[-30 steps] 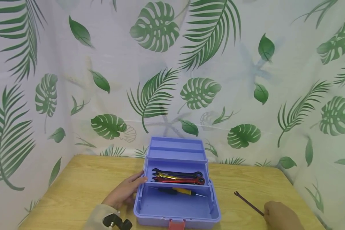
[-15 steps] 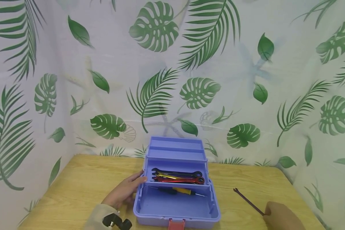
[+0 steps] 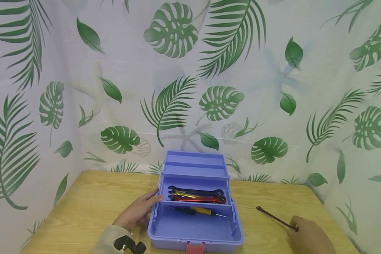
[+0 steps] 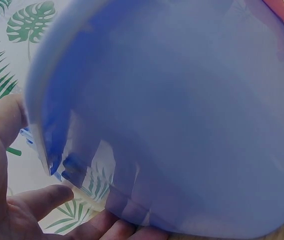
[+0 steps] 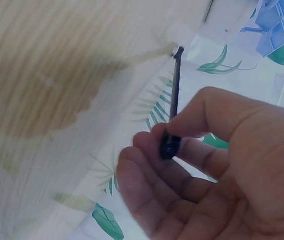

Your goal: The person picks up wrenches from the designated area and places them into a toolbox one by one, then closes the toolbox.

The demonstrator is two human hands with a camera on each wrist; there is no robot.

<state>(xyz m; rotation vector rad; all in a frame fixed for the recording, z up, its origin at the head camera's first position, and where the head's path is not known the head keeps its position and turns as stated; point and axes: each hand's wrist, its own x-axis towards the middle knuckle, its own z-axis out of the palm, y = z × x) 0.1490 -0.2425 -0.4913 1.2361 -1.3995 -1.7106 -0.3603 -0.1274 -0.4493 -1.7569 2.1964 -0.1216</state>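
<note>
A blue-purple toolbox (image 3: 193,225) stands unfolded on the table, its upper tray (image 3: 195,181) raised behind the deep lower bin. My left hand (image 3: 138,211) holds the box's left side, thumb at the tray edge; in the left wrist view its other fingers (image 4: 94,225) lie along the wall. To the right of the box, my right hand (image 3: 308,233) pinches a dark wrench (image 3: 274,216) near one end between thumb and fingers. The wrench's open jaw points up and left, away from the hand. In the right wrist view the remaining fingers (image 5: 137,185) are curled loosely.
Black, yellow and red wrenches (image 3: 197,199) lie together in the raised tray. Below them a black-and-yellow screwdriver (image 3: 203,211) and another black handle (image 3: 185,210) lie in the lower bin. A red latch (image 3: 195,248) is at the front. Leaf-printed cloth (image 3: 184,106) hangs behind the wooden table (image 3: 95,197).
The wrench has turned in my right hand to a flatter angle, and its near end now shows beside the fingers. The left hand and the toolbox have stayed put.
</note>
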